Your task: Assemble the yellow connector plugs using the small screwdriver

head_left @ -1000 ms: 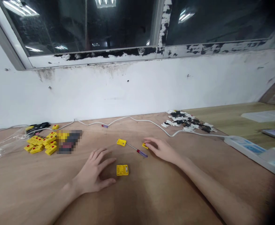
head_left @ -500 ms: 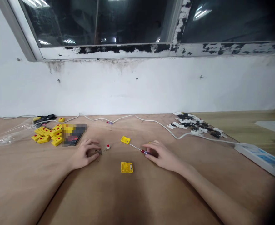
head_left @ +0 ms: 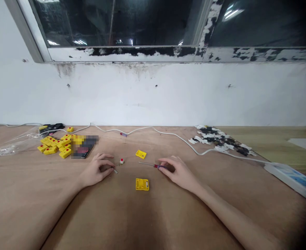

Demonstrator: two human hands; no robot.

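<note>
My right hand [head_left: 177, 172] grips a screwdriver [head_left: 156, 166] by its red and purple handle, the thin shaft pointing left over the table. At the left, my left hand [head_left: 98, 170] has thumb and forefinger pinched on a small metal piece [head_left: 115, 170], too small to name. Just beyond those fingertips lies a small white part with a red button [head_left: 121, 161]. Between the hands, a yellow case half [head_left: 141, 154] rests farther back. A second yellow case half [head_left: 142, 184] lies nearer me, its hollow inside facing up.
Several yellow cases with red buttons [head_left: 51, 146] are heaped at left, beside a partly blurred phone [head_left: 87, 151] and a clear plastic bag [head_left: 17, 144]. Another screwdriver [head_left: 123, 134] lies by the white cable [head_left: 171, 133]. Black and white pieces [head_left: 220, 139] and a power strip [head_left: 288, 178] are at right.
The screwdriver's shaft has swung from the far case half to point left, nearly level. The small metal piece now shows at my left fingertips. The view has shifted slightly.
</note>
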